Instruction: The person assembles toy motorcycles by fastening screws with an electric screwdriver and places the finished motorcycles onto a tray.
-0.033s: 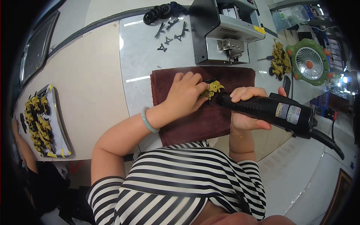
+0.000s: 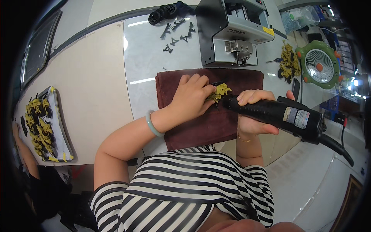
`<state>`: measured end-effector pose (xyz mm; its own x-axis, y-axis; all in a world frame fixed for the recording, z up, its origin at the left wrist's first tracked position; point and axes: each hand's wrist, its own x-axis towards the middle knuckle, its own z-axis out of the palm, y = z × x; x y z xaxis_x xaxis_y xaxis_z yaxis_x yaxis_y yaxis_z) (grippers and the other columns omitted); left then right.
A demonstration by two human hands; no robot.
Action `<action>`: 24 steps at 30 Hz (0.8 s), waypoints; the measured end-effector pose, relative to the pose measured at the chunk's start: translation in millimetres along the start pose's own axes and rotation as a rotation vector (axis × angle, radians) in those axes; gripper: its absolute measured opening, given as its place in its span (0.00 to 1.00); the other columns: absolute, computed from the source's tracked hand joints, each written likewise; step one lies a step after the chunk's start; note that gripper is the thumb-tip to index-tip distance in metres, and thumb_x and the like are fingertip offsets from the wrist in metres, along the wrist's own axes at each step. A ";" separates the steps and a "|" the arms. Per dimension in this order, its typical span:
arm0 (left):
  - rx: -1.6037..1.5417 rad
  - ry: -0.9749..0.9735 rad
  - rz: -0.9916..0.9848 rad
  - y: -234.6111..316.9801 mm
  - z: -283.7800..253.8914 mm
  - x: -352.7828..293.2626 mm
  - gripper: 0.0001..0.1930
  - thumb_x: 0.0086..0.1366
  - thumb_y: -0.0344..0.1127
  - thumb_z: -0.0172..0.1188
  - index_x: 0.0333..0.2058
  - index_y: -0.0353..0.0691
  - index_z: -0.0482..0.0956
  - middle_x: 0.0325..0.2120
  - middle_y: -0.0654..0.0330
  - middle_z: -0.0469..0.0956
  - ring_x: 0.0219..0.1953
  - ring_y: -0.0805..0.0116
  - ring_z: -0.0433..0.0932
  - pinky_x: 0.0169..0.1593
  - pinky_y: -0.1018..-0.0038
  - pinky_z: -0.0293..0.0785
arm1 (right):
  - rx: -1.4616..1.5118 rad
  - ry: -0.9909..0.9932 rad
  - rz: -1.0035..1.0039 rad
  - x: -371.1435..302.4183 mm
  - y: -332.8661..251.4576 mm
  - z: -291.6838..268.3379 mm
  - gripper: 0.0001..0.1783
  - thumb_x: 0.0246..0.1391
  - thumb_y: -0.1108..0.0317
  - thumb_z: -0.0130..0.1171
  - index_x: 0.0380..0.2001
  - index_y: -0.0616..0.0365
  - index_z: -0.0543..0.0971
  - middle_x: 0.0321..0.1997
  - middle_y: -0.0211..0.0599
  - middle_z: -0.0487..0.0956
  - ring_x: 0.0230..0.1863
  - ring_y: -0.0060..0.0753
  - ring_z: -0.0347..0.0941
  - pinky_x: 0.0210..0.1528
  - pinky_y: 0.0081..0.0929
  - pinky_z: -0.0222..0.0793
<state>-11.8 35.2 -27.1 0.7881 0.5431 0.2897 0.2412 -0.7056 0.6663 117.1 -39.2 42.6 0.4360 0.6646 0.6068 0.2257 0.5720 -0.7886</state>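
My left hand (image 2: 191, 94), with a pale green bangle at its wrist, is closed on a small yellow toy motorcycle body (image 2: 222, 90) over the dark red cloth (image 2: 208, 131). The fingers hide part of the toy. My right hand (image 2: 251, 116) is wrapped round a thick black corded electric screwdriver (image 2: 266, 111), tilted with its front end toward the toy. I cannot make out whether the bit touches it. The cord (image 2: 336, 149) runs off to the lower right.
Beyond the cloth stands a black and silver machine (image 2: 232, 38). Black wheels (image 2: 162, 14) and several dark forked parts (image 2: 176, 33) lie left of it. Yellow toys are piled on the right beside a green fan (image 2: 317, 65); a tray (image 2: 66, 149) at left holds more, near another person's arm (image 2: 25, 150).
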 end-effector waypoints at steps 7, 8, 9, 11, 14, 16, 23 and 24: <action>0.006 0.009 0.008 -4.6 0.5 2.1 0.17 0.42 0.37 0.67 0.34 0.45 0.77 0.28 0.66 0.67 0.34 0.68 0.66 0.40 0.69 0.57 | -0.046 -0.055 0.020 -5.7 11.7 -0.4 0.48 0.43 0.28 0.39 0.51 0.58 0.45 0.30 0.43 0.71 0.22 0.33 0.71 0.28 0.29 0.74; 0.007 0.010 0.009 -4.3 0.1 1.9 0.17 0.42 0.37 0.67 0.34 0.45 0.77 0.28 0.66 0.67 0.34 0.68 0.66 0.40 0.69 0.57 | -0.030 -0.063 0.012 -6.1 12.2 -0.6 0.47 0.43 0.28 0.39 0.50 0.58 0.46 0.30 0.43 0.71 0.22 0.33 0.71 0.28 0.29 0.74; 0.008 0.011 0.009 -4.1 -0.1 1.7 0.17 0.42 0.37 0.67 0.34 0.45 0.77 0.28 0.66 0.67 0.34 0.68 0.66 0.40 0.69 0.57 | -0.015 -0.071 0.004 -6.4 12.7 -0.8 0.46 0.43 0.28 0.39 0.49 0.58 0.48 0.30 0.43 0.71 0.22 0.33 0.71 0.28 0.30 0.73; 0.009 0.008 0.011 -4.4 0.5 1.9 0.17 0.42 0.37 0.67 0.34 0.45 0.77 0.28 0.66 0.67 0.34 0.68 0.66 0.40 0.68 0.57 | 0.010 -0.069 -0.005 -6.8 15.5 -1.9 0.46 0.43 0.28 0.39 0.49 0.59 0.48 0.30 0.43 0.71 0.22 0.33 0.71 0.28 0.29 0.73; 0.011 0.004 0.019 -4.6 0.7 2.9 0.17 0.42 0.37 0.67 0.34 0.45 0.77 0.28 0.65 0.67 0.35 0.67 0.66 0.41 0.68 0.57 | 0.036 -0.059 -0.014 -7.9 16.4 -3.1 0.46 0.43 0.28 0.39 0.49 0.60 0.47 0.29 0.44 0.71 0.22 0.33 0.71 0.29 0.29 0.73; 0.012 0.006 0.028 -4.7 -0.4 3.1 0.17 0.42 0.37 0.67 0.34 0.44 0.77 0.29 0.65 0.67 0.35 0.67 0.66 0.41 0.68 0.57 | 0.036 -0.051 -0.018 -7.3 15.3 -3.1 0.46 0.43 0.29 0.40 0.49 0.60 0.47 0.29 0.44 0.71 0.22 0.32 0.71 0.29 0.29 0.73; 0.002 0.004 0.016 -4.5 -1.7 3.1 0.17 0.42 0.37 0.67 0.34 0.44 0.77 0.29 0.65 0.67 0.35 0.67 0.66 0.41 0.69 0.57 | 0.152 0.061 -0.253 66.0 4.2 -2.9 0.53 0.43 0.26 0.38 0.61 0.50 0.37 0.26 0.42 0.72 0.18 0.32 0.70 0.23 0.28 0.72; -0.013 0.001 0.011 -4.6 -1.3 3.1 0.16 0.42 0.38 0.67 0.33 0.44 0.78 0.29 0.65 0.67 0.35 0.67 0.66 0.41 0.70 0.57 | 0.071 0.134 -0.255 80.2 8.7 -7.7 0.53 0.43 0.26 0.37 0.62 0.49 0.38 0.26 0.42 0.72 0.17 0.32 0.69 0.23 0.28 0.72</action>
<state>-11.2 40.8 -28.4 0.7902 0.5356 0.2978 0.2251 -0.7056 0.6719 160.7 15.4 83.7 0.4850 0.4283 0.7624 0.2835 0.7478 -0.6004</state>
